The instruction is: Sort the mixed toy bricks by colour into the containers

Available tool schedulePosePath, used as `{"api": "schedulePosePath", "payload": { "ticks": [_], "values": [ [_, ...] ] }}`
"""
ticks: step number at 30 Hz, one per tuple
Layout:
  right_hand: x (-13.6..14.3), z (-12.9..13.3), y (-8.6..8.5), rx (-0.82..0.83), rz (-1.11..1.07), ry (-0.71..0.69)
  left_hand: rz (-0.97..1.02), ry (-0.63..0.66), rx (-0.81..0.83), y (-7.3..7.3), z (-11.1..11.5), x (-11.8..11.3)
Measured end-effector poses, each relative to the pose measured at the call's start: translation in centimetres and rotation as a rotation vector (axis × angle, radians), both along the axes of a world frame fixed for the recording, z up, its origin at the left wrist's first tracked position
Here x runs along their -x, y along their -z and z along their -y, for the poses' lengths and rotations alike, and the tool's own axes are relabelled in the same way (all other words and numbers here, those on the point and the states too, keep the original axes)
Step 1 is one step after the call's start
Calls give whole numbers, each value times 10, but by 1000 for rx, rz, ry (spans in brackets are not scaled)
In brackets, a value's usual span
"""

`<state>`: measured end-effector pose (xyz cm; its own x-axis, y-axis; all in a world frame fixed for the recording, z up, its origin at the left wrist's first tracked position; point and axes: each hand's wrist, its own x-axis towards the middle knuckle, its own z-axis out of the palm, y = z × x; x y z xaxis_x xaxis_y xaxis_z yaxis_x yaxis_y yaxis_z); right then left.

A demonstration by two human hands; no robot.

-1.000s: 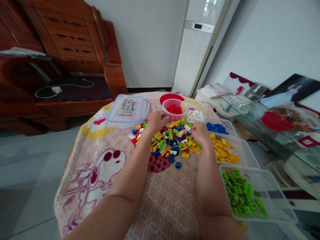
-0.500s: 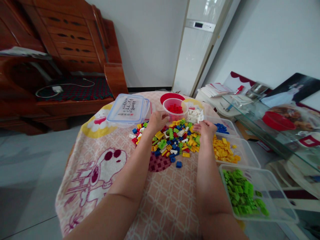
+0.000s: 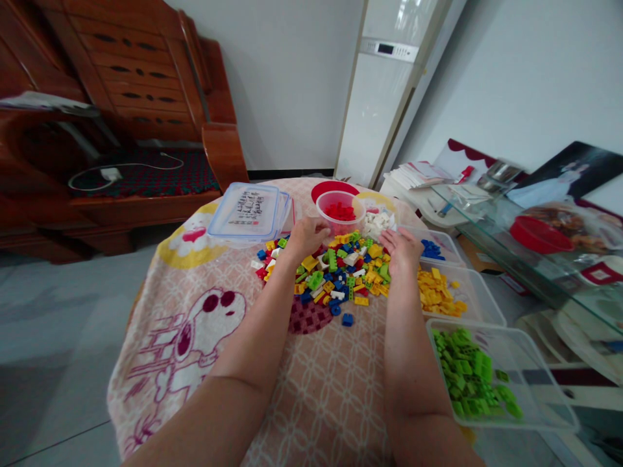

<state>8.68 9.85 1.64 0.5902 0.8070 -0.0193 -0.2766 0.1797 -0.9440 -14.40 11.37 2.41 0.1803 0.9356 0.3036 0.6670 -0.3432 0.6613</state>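
A pile of mixed toy bricks (image 3: pixel 335 272) lies on the cloth-covered table. My left hand (image 3: pixel 308 237) is over the pile's back left part, thumb and fingers curled towards each other; what lies between them, if anything, is too small to tell. My right hand (image 3: pixel 403 249) is at the pile's right edge beside the white bricks (image 3: pixel 378 224), its fingers apart with nothing seen in them. Behind the pile stands a round tub (image 3: pixel 341 224) with red bricks (image 3: pixel 339 211) inside.
Along the right are clear boxes with blue bricks (image 3: pixel 432 250), yellow bricks (image 3: pixel 439 293) and green bricks (image 3: pixel 467 376). Stacked lids (image 3: pixel 246 214) lie at the back left. A red lid (image 3: pixel 335 188) sits behind the tub. A glass shelf (image 3: pixel 516 253) stands further right.
My right hand has opened its fingers and moved slightly up beside the white bricks. The left hand has barely moved.
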Motion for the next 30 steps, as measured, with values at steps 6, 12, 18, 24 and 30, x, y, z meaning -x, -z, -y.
{"api": "schedulePosePath", "payload": {
  "ticks": [6,12,18,24,30],
  "values": [
    [4,11,-6,191,379,-213,-8,5,12,1,-1,0],
    [7,8,3,387,922,-306,-7,4,-6,0,-1,1],
    [18,12,2,510,1410,-287,-23,-11,-6,-2,0,1],
    [32,14,2,695,1571,-310,-27,-12,-10,-4,1,1],
    [31,12,4,693,1579,-324,-33,-17,-10,-3,1,3]
  ]
}}
